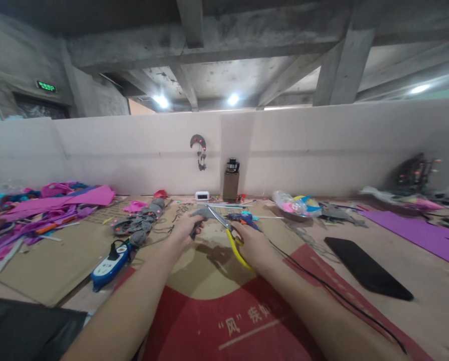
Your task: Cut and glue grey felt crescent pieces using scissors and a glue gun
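My right hand [250, 242] grips a pair of scissors [235, 250] by its yellow handles, the metal blades slanting up and to the left. Between the blade tips and my left hand [185, 228] is a piece of dark grey felt [202, 213], pinched in the closed fingers of that hand. Both hands are above a tan and red cardboard sheet [194, 271]. Just beyond my right hand lies a blue glue gun [247, 217], partly hidden. Left of my left hand sit grey felt shapes and balls [137, 223].
A blue-and-white power strip [111, 265] lies at left, near heaped pink and purple felt [66, 200]. On the right are a black slab [367, 268], purple felt [416, 233] and a bowl of scraps [297, 205]. A small white clock [202, 196] stands by the back partition.
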Tool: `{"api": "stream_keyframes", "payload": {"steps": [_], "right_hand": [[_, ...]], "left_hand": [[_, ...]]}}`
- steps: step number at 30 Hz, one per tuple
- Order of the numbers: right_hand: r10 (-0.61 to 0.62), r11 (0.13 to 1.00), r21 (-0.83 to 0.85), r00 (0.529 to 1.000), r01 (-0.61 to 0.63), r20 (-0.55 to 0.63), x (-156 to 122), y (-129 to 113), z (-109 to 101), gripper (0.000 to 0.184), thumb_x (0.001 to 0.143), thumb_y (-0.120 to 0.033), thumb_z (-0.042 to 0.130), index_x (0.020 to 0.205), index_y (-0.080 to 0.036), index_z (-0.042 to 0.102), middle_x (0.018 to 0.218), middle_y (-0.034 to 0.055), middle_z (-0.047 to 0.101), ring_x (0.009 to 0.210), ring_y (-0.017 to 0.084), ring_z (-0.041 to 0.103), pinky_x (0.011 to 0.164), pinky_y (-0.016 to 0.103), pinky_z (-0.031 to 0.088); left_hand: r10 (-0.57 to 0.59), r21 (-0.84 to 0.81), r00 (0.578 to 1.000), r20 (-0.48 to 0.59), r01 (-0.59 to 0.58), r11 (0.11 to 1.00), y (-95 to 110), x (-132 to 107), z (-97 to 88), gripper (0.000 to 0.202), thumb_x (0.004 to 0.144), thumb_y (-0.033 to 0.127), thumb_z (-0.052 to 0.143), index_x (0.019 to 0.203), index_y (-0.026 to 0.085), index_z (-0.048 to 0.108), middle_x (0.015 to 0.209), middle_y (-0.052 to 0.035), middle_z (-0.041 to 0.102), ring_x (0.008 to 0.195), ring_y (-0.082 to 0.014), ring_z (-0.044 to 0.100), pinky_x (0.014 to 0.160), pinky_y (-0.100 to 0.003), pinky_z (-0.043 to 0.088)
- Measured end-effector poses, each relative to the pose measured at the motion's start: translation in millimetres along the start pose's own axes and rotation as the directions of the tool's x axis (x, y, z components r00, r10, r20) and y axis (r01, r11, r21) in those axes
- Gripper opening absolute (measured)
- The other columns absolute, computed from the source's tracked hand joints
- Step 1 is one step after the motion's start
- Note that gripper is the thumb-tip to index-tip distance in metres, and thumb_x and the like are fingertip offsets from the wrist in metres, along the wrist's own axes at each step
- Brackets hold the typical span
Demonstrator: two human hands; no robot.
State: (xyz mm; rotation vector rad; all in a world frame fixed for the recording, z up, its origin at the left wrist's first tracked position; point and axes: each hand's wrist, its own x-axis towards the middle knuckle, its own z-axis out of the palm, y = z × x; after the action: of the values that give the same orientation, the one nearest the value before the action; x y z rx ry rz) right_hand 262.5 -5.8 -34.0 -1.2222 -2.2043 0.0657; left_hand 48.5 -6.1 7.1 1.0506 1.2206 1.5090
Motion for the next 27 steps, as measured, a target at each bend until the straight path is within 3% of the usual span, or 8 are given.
{"api": "stream_keyframes", "payload": {"steps": [4, 11, 16, 20, 27], "right_hand": [[0.005, 0.997, 0.071, 0.998, -0.001, -0.056, 3, 3, 2, 0.044, 0.081, -0.014, 0.053, 0.123, -0.025, 0.053, 0.11, 0.0056, 0.061, 0.091, 0.017, 0.058, 0.074, 0.024, 0.039], [0.026, 0.996, 0.084, 0.998, -0.021, -0.065, 4, -2, -3, 0.043, 0.082, -0.02, 0.056, 0.124, -0.026, 0.052, 0.105, 0.0054, 0.056, 0.086, 0.017, 0.054, 0.074, 0.025, 0.04], [0.013, 0.992, 0.125, 0.998, -0.005, -0.059, 3, -1, 2, 0.048, 0.079, -0.014, 0.054, 0.125, -0.025, 0.05, 0.108, 0.0061, 0.053, 0.088, 0.018, 0.054, 0.073, 0.025, 0.041], [-0.016, 0.984, 0.176, 0.994, 0.034, -0.105, 5, 5, 13, 0.056, 0.075, -0.007, 0.049, 0.129, -0.021, 0.045, 0.112, 0.0097, 0.05, 0.091, 0.019, 0.054, 0.075, 0.027, 0.045], [-0.026, 0.95, 0.297, 0.97, 0.099, -0.241, 12, 15, 24, 0.063, 0.069, 0.0, 0.041, 0.131, -0.014, 0.042, 0.112, 0.0126, 0.053, 0.105, 0.021, 0.053, 0.094, 0.035, 0.044]], "left_hand": [[-0.004, 0.014, 0.999, -0.04, 0.004, 1.0, -6, 2, 1.1, 0.011, 0.063, 0.009, 0.06, 0.073, 0.013, 0.057, 0.065, -0.0025, 0.062, 0.044, -0.0052, 0.047, 0.035, -0.015, 0.024], [-0.02, 0.047, 0.999, -0.05, 0.023, 0.999, -12, 1, 4.1, 0.009, 0.066, 0.01, 0.058, 0.073, 0.015, 0.056, 0.065, -0.0028, 0.062, 0.047, -0.0082, 0.051, 0.038, -0.017, 0.03], [-0.015, 0.087, 0.998, -0.054, 0.02, 0.996, -19, 0, 5.3, 0.007, 0.067, 0.013, 0.061, 0.074, 0.014, 0.06, 0.065, -0.0032, 0.062, 0.051, -0.0098, 0.054, 0.042, -0.019, 0.035], [0.016, 0.112, 0.999, -0.05, -0.01, 0.994, -21, 1, 2.9, 0.01, 0.069, 0.022, 0.064, 0.074, 0.013, 0.061, 0.064, -0.0023, 0.06, 0.047, -0.0078, 0.048, 0.039, -0.018, 0.029], [0.042, 0.1, 0.999, -0.015, -0.04, 0.994, -26, 0, 4.8, 0.023, 0.073, 0.036, 0.062, 0.073, 0.013, 0.06, 0.068, -0.0038, 0.061, 0.046, -0.0069, 0.045, 0.036, -0.017, 0.022]]}}
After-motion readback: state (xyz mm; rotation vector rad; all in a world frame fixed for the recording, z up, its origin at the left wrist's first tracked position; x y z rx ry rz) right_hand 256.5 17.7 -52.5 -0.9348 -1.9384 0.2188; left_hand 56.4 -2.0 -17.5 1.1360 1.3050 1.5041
